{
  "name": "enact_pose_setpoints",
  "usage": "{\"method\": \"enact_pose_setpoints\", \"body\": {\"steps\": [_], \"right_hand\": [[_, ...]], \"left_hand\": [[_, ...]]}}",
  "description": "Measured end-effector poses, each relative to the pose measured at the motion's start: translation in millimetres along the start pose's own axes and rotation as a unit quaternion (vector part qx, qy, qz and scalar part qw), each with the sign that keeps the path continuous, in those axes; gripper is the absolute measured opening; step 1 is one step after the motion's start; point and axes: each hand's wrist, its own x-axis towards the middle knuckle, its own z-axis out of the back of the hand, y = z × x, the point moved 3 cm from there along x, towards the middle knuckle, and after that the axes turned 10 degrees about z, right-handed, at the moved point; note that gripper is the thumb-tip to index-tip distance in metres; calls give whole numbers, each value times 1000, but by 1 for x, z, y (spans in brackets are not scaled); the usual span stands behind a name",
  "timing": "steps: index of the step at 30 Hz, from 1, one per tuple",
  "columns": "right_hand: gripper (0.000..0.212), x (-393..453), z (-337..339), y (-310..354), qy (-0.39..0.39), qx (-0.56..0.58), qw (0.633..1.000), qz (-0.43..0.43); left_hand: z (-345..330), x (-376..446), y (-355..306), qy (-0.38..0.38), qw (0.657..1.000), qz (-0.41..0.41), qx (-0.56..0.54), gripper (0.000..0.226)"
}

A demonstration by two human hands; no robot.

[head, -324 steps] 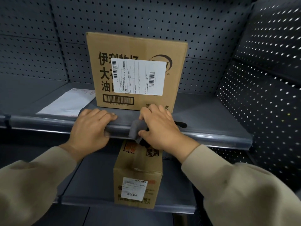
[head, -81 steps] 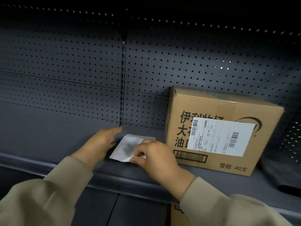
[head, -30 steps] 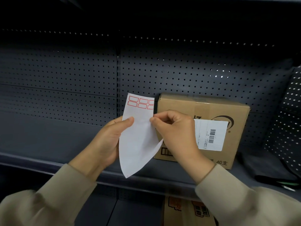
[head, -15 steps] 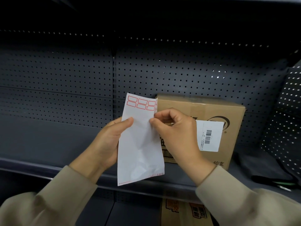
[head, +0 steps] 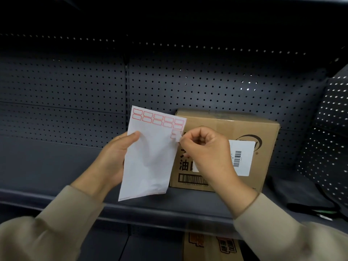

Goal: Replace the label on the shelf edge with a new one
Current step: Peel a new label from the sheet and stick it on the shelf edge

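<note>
Fingertips (head: 181,142) of the right hand (head: 207,155) are pinching a small red-bordered label (head: 176,135) at the right edge of a white label sheet (head: 150,157), with the other fingers curled into the palm. Left hand (head: 113,159) is holding the sheet upright from behind, its thumb lying across the front and its fingers wrapped round the back. Two rows of red-bordered labels are running along the top of the sheet; the lower part is blank white. Both hands are hovering above the grey shelf edge (head: 169,211). A cardboard box (head: 244,132) with a white barcode sticker is sitting on the shelf behind the right hand, against the perforated back panel (head: 207,87). Another carton (head: 211,247) is showing on the shelf below.
</note>
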Motion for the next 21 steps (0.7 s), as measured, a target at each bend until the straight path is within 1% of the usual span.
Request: {"method": "enact_pose_setpoints", "body": {"steps": [2, 4, 7, 9, 11, 13, 15, 19, 20, 21], "right_hand": [[12, 0, 4, -1, 1, 18, 1000, -15], [17, -1, 11, -3, -5, 19, 1000, -19], [19, -4, 22, -4, -7, 13, 1000, -19], [17, -6, 28, -6, 0, 11, 1000, -21], [18, -8, 31, -9, 7, 5, 1000, -29], [15, -9, 34, -13, 13, 3, 999, -42], [13, -11, 37, -16, 16, 2, 998, -54], [17, -14, 40, -21, 23, -10, 998, -62], [17, -15, 41, -22, 24, -14, 998, -61], [18, -16, 40, -23, 27, -19, 998, -59]], "left_hand": [[7, 9, 0, -15, 1000, 7, 6, 30], [18, 21, 2, -41, 998, 17, 33, 27], [47, 44, 12, -102, 985, 53, 129, 27], [66, 59, 24, -123, 962, 93, 224, 26], [79, 73, 36, -125, 931, 127, 317, 23], [87, 86, 46, -130, 909, 138, 370, 22], [88, 94, 53, -140, 889, 129, 416, 21], [85, 103, 60, -152, 841, 102, 510, 22], [83, 103, 59, -171, 825, 92, 530, 27], [79, 100, 53, -211, 800, 61, 559, 33]]}}
